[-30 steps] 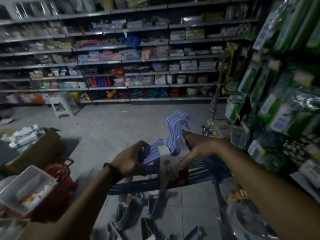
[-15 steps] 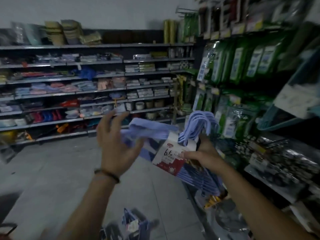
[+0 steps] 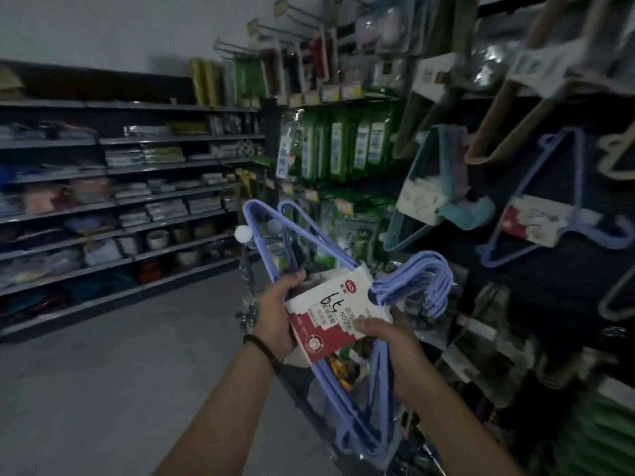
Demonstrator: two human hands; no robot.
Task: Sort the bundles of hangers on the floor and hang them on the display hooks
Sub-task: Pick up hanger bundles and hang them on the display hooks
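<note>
The grip is two-handed: the left hand now curls round the paper label of the blue hanger bundle, where a moment ago it hovered open, and the right hand pinches the label's lower corner. The bundle is up off the floor, facing the display, near a hanging blue bundle, probably where it belongs.

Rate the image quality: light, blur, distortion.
Head view: dim, no glare; the label on the blue hanger bundle in the left hand and right hand is fairly sharp; hanging goods at right are blurred; far shelves look soft.
</note>
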